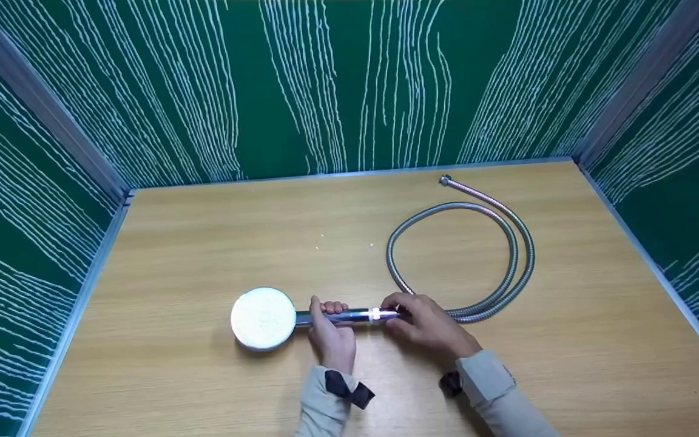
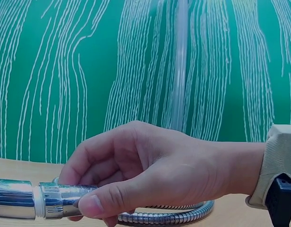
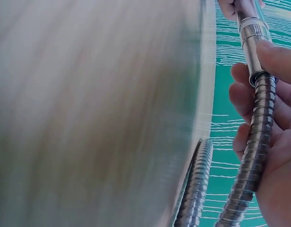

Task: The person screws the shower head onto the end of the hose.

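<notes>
A round white-faced shower head (image 1: 263,318) with a chrome handle lies face up at the left end of its line. My left hand (image 1: 334,340) grips the handle (image 1: 304,318). At the handle's end, my right hand (image 1: 428,325) pinches the chrome hose nut (image 2: 65,194) between thumb and fingers. A narrow white ring (image 2: 38,201) shows between handle and nut in the left wrist view. From the nut, the ribbed metal shower hose (image 3: 263,113) runs back past the right palm. How far the nut is threaded on, I cannot tell.
The hose's loop (image 1: 528,261) lies on the wooden table (image 1: 204,243), its free end fitting (image 1: 445,180) near the back edge. Small white specks (image 1: 371,245) dot the tabletop. Green panels (image 1: 349,91) with white lines enclose the back and both sides.
</notes>
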A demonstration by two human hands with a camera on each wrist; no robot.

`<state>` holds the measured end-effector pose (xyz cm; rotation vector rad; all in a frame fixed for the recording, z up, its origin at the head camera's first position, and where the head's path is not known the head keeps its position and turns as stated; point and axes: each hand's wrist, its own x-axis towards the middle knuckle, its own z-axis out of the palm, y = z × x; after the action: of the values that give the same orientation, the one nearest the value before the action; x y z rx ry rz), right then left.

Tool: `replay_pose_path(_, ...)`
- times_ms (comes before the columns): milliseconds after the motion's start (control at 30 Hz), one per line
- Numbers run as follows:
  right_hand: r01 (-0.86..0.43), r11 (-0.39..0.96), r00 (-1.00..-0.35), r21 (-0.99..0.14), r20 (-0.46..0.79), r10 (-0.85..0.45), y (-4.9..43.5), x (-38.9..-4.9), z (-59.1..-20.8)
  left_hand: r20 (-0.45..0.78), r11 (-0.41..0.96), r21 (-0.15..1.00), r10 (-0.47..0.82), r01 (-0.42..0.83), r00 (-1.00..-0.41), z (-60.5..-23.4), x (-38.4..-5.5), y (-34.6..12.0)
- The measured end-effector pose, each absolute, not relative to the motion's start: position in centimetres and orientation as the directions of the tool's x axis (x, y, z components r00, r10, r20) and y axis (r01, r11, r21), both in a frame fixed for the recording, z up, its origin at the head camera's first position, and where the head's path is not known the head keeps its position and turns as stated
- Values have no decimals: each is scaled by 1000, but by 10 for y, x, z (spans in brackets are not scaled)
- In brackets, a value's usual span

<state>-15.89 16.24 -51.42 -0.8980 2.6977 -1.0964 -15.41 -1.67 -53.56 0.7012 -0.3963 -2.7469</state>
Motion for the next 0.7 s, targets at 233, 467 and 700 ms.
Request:
replay_pose_path(233,-381,613,-852,-692,5,-524,162,-159,-507,-440,-922,331,-340,201,-831,-533,-155,-16)
replay_pose_path(467,-427,602,-850,-675,72,-522,161,-159,-510,-439,-918,342,-344,200,-830,-533,-153,-16)
replay_pose_path(700,-485,578,-835,-657,151,-529,161,-159,-511,-431,-917,348,-341,195,-835,-533,-153,-17)
